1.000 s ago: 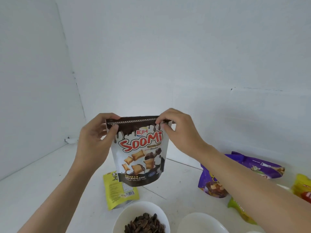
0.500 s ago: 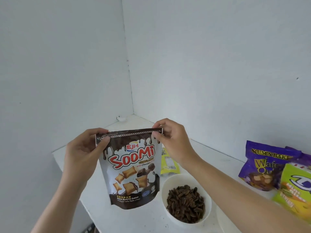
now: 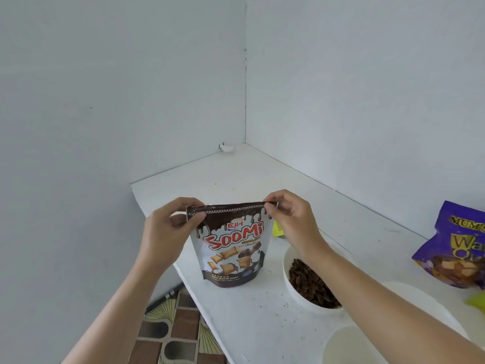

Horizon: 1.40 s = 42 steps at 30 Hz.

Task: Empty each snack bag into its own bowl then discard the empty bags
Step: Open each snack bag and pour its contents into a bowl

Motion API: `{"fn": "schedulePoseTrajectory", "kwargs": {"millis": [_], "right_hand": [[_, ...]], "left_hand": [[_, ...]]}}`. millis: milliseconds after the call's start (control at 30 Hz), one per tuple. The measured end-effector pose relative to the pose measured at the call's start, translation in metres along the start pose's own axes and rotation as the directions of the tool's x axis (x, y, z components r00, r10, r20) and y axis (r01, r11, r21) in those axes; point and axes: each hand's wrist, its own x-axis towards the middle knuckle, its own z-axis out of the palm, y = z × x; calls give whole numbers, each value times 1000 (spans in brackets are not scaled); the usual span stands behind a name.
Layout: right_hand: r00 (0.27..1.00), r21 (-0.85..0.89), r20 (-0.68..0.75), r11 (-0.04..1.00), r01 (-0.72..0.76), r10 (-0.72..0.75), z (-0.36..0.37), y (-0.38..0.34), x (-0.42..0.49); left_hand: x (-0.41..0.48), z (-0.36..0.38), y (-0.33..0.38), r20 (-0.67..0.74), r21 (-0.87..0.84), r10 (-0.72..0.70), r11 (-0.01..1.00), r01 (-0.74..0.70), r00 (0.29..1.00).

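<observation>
A white and brown Soomi snack bag [image 3: 231, 248] hangs upright over the white counter [image 3: 252, 324]. My left hand [image 3: 168, 229] pinches its top left corner and my right hand [image 3: 291, 222] pinches its top right corner. The top seam looks stretched flat between them. To the right stands a white bowl [image 3: 291, 290] holding dark seeds, partly hidden by my right forearm. Two more white bowls, one at the right [image 3: 430, 311] and one at the bottom edge [image 3: 357, 348], show no contents. A purple snack bag [image 3: 456, 248] lies at the right edge.
A yellow bag [image 3: 277, 229] peeks out behind my right hand. A green-yellow bag [image 3: 476, 300] shows at the right edge. Walls close the counter at the back and left. The counter's left edge drops to a patterned floor [image 3: 170, 334].
The view has swung left and down. The Soomi bag has come lower toward the counter, both hands still pinching its top corners.
</observation>
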Motion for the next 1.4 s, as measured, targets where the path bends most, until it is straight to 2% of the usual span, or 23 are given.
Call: {"fn": "schedulePoseTrajectory", "kwargs": {"millis": [333,433,500,633,700,867,1100,1267,1400], "right_hand": [[983,-185,-48,969,163,-174,-5,4,-2],[931,-376,19,860,345,-365,-2,0,-4],[892,-479,108,763,434,-439,2,-4,-3],[829,-619,279,569,541,-484,19,-16,-5],[808,-615,341,536,578,-480,29,-21,-6],[803,-544,441,593,594,-400,51,-27,-5],[836,-478,445,704,525,-322,66,-35,0],[851,-492,449,719,491,-274,71,-39,3],[838,-552,505,668,499,-208,72,-44,5]], "left_hand": [[-8,-9,5,-32,-32,32,999,-33,999],[-5,-11,6,16,22,29,999,-29,999],[0,-14,10,83,72,19,997,-25,996],[9,-20,18,194,215,17,975,-59,981],[13,-22,21,233,269,19,960,-83,972],[16,-26,27,287,303,28,946,-119,957],[18,-27,29,306,334,87,923,-192,948],[19,-27,30,329,337,113,913,-228,937],[18,-28,30,326,326,157,907,-266,932]]}}
